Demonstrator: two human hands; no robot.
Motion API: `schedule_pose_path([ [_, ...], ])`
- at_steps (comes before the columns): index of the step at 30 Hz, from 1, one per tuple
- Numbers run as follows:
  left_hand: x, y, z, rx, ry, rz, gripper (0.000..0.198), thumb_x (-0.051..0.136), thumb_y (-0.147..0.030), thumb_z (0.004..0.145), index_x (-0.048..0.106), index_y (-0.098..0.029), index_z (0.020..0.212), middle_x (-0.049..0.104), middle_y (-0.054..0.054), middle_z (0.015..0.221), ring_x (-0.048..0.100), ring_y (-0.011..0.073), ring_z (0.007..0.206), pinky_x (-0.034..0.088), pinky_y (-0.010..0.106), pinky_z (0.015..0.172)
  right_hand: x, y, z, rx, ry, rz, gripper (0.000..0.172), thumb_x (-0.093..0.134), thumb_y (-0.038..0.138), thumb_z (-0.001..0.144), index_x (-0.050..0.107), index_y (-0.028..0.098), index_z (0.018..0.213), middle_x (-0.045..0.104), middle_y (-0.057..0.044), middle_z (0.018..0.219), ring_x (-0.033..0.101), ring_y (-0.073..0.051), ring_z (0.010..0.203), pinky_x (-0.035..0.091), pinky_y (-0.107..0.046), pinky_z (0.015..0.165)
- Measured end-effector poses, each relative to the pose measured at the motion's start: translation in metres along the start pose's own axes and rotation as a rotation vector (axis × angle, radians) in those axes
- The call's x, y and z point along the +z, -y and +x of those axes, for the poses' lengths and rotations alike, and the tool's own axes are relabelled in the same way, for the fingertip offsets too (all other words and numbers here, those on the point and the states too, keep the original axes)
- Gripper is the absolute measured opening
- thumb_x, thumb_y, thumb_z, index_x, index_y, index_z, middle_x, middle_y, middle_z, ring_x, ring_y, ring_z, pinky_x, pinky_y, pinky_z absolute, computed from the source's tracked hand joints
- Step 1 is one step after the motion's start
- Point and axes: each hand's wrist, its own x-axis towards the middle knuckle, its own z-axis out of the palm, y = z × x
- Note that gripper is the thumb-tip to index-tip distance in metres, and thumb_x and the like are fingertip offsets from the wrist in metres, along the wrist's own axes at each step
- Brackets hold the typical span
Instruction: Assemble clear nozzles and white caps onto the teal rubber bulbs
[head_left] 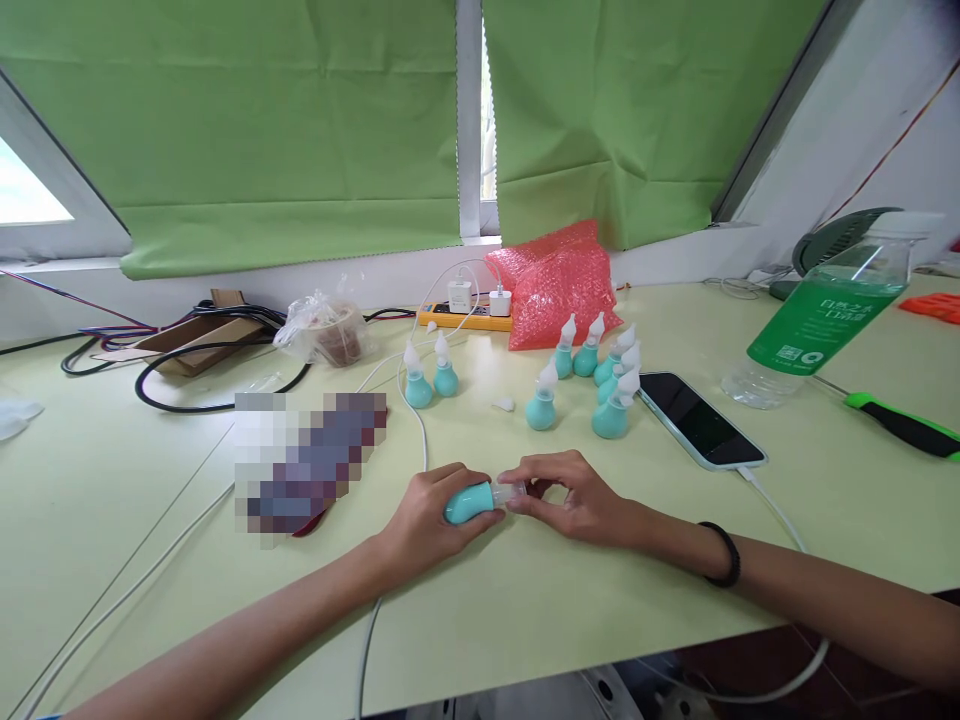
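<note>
Near the front of the table, my left hand is wrapped round the teal squeeze bulb of a nasal aspirator, which lies on its side. At its right end sits a clear nozzle, pinched between the thumb and fingers of my right hand. Beyond my left hand, two similar teal aspirators with whitish tips, one of them this aspirator, stand upright. Several more, such as this nearer aspirator, are grouped beyond my right hand. A small whitish piece lies between the two groups.
A phone with a white cable lies at right, near a tilted-looking bottle and a green-black handled tool. At the back are red bubble wrap, a power strip and bagged tape. A blurred-out object lies left.
</note>
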Motion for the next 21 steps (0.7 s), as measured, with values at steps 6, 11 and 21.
schedule_pose_path([
  [6,-0.002,-0.002,-0.001,0.099,-0.016,0.039,0.024,0.057,-0.029,0.072,0.059,-0.012,0.09,0.059,0.004,0.064,0.053,0.0103,0.052,0.04,0.02,0.047,0.008,-0.006,-0.001,0.398,0.122,0.392,0.03,0.057,0.037,0.072,0.06,0.012,0.089,0.055,0.0,0.063,0.05,-0.006,0.041,0.044,-0.019,0.04],
  [11,-0.004,-0.006,0.002,-0.004,-0.049,-0.021,0.03,0.059,-0.032,0.07,0.059,-0.013,0.093,0.062,0.004,0.068,0.056,0.0119,0.057,0.042,0.021,0.051,0.0,-0.002,0.006,0.261,0.134,0.242,0.03,0.049,0.038,0.077,0.056,0.011,0.089,0.06,-0.005,0.071,0.057,-0.01,0.053,0.051,-0.025,0.049],
  [21,-0.008,-0.003,0.008,-0.328,-0.23,-0.122,0.016,0.061,-0.027,0.066,0.065,-0.015,0.076,0.06,0.002,0.067,0.054,0.0122,0.06,0.041,0.022,0.055,-0.006,-0.003,0.088,0.0,0.434,-1.455,0.033,0.042,0.006,0.077,0.051,0.003,0.109,0.054,-0.023,0.108,0.045,-0.034,0.106,0.023,-0.057,0.091],
])
